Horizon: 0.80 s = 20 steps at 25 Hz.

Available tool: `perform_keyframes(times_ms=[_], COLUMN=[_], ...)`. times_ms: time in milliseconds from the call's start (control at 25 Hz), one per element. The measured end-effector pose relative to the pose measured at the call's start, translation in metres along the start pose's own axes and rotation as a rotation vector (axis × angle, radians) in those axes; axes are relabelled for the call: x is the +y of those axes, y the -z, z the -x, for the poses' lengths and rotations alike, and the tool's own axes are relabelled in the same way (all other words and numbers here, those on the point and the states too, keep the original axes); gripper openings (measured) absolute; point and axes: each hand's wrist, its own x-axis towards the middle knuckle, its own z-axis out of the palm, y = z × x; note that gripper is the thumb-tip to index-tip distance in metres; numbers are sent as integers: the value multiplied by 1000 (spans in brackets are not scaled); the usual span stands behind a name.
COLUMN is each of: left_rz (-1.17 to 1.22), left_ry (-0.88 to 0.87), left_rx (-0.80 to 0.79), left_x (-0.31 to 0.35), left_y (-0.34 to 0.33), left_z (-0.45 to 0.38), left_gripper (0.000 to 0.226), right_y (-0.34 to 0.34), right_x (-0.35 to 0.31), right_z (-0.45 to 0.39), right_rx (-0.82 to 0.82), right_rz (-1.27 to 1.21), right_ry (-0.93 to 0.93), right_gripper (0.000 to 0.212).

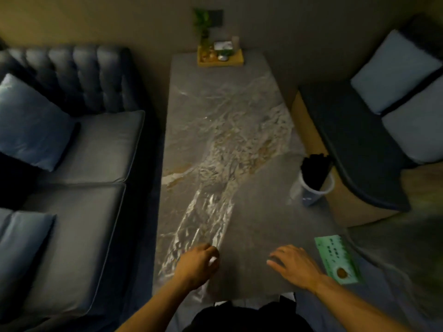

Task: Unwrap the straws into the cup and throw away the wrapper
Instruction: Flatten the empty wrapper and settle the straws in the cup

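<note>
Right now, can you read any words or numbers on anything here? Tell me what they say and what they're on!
Green packet at the table's near right corner: rows of dark print, too blurred to read.
White cup holding dark straws: no lettering can be made out.
Yellow tray at the far end of the table: the small items on it are too small and dim to read.
So nothing here can be quoted.

Blue sofa [79,144], green card [338,259]
</note>
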Motion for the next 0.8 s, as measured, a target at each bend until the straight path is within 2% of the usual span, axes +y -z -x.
perform_keyframes(times_ms=[160, 360, 480, 600, 800], left_rz=[-159, -384, -460, -406, -303], left_ry=[-51, -120, -107, -53, 10], left_rx=[-299, -404, -391, -303, -157], left_x=[48, 104, 134, 158, 187], left_y=[9, 17, 25, 42, 79], left_z=[-55, -114, -143, -169, -210], left_gripper=[37, 44, 46, 47, 62], right_y=[13, 36, 65, 99, 146], right_x=[71, 151, 195, 227, 249], right_z=[23, 30, 25, 15, -9], right_rx=[-39, -79, -138, -54, 82], right_rz=[-6, -26, -51, -28, -115], right_ry=[-59, -77, -37, 9, 42], right_gripper=[43, 41, 42, 44, 67])
